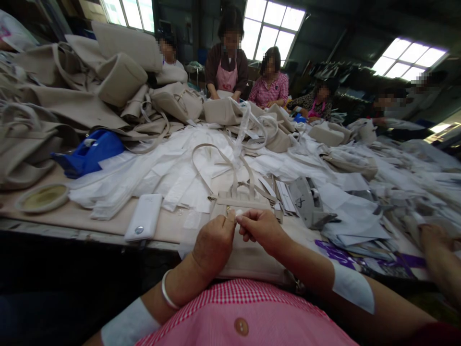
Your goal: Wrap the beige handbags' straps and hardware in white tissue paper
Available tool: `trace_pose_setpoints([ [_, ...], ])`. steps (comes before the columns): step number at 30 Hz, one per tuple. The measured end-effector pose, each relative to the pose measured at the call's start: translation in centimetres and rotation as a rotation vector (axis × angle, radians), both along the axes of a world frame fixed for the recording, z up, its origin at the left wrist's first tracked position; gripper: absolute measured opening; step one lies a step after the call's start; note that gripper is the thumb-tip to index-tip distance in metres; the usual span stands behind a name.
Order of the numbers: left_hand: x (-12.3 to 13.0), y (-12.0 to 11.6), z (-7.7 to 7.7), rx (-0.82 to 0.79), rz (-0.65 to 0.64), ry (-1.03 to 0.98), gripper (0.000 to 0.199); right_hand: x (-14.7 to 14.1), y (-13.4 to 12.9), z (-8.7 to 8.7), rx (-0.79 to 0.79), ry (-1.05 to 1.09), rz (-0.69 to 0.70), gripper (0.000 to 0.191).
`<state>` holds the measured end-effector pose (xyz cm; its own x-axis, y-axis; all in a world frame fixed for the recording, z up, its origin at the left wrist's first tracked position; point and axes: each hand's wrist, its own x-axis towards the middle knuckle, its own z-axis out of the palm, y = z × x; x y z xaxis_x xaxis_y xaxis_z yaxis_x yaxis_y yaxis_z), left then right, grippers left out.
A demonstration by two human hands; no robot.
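Note:
A beige handbag [248, 257] lies in front of me at the table edge, its thin handles [251, 180] stretched away from me. My left hand [215, 242] is closed in a pinch over its upper part, thumb beside a small gold zipper pull [228, 209]. What sits inside that pinch is hidden. Meeting it fingertip to fingertip, my right hand [262, 229] pinches a small white piece [238, 212], too small to tell whether it is paper or tape. Both hands are over the bag.
A blue tape dispenser [91, 151], a round dish [41, 198] and a white power bank [144, 217] are on the left. To the right stand a grey tape dispenser [310, 202] and papers [355, 211]. Beige bags [122, 79] pile up behind; several people work beyond, and another person's hand [434, 240] shows right.

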<state>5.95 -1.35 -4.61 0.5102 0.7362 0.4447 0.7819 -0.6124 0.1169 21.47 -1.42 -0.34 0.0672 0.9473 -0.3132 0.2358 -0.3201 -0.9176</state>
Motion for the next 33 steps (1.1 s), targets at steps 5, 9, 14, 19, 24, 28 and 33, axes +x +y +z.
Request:
trace_pose_setpoints([
  [5, 0.1, 0.6, 0.0, -0.101, 0.0, -0.181, 0.026, 0.4, -1.0, -0.7, 0.301, -0.29, 0.132, 0.015],
  [9, 0.1, 0.9, 0.3, -0.194, -0.017, -0.342, 0.022, 0.1, -1.2, -1.6, 0.387, -0.355, 0.087, 0.013],
  [14, -0.4, 1.1, 1.7, -0.503, -0.076, -0.547, 0.027, 0.0, -0.4, -1.8, 0.284, -0.253, 0.016, 0.027],
  [19, -1.1, 1.5, 2.4, -0.881, -0.157, -0.806, 0.034, -0.3, 0.5, -1.3, 0.113, 0.024, -0.006, 0.031],
  [24, -1.5, 1.8, 2.3, -1.135, -0.229, -1.04, 0.038, -0.4, 1.0, -1.1, 0.051, 0.247, 0.099, 0.032],
  [28, -1.9, 2.0, 1.9, -1.237, -0.284, -1.162, 0.041, 0.6, 1.4, -1.3, 0.176, 0.281, 0.214, 0.031],
  [33, -1.8, 2.1, 1.6, -1.253, -0.301, -1.198, 0.041, 1.4, 1.8, -1.3, 0.209, 0.351, 0.353, 0.038],
])
